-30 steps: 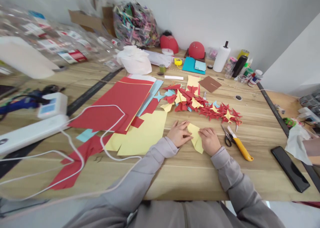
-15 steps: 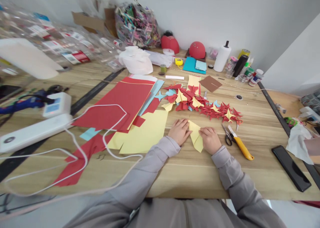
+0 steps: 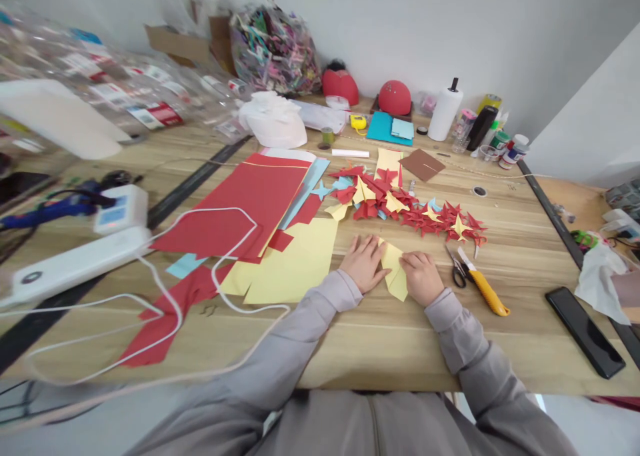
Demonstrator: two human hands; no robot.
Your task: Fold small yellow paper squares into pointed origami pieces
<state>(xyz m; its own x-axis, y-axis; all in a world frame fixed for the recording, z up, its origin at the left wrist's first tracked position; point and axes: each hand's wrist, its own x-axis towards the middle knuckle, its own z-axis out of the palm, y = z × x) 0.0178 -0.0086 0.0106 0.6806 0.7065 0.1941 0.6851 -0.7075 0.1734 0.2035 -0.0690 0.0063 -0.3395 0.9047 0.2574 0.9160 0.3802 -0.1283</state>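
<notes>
A small folded piece of yellow paper (image 3: 396, 277) lies on the wooden table between my hands. My left hand (image 3: 364, 264) rests flat along its left side, fingers stretched and thumb on the paper. At the paper's right edge, my right hand (image 3: 421, 276) pinches it with closed fingers. Just beyond the hands lies a heap of folded red paper stars (image 3: 373, 209), with some yellow and light blue ones among them. To the right of my right hand are black scissors (image 3: 458, 271) and a yellow utility knife (image 3: 489, 292).
Red paper sheets (image 3: 235, 206) and yellow sheets (image 3: 295, 263) lie to the left, crossed by a white cable (image 3: 220, 279). A power strip (image 3: 80, 263) sits farther left. At right is a black phone (image 3: 584, 331). A white bottle (image 3: 445, 113) stands at the back.
My left thumb has spread away from the fingers and lies lower on the yellow paper. My right hand still grips its right edge. The view has shifted slightly.
</notes>
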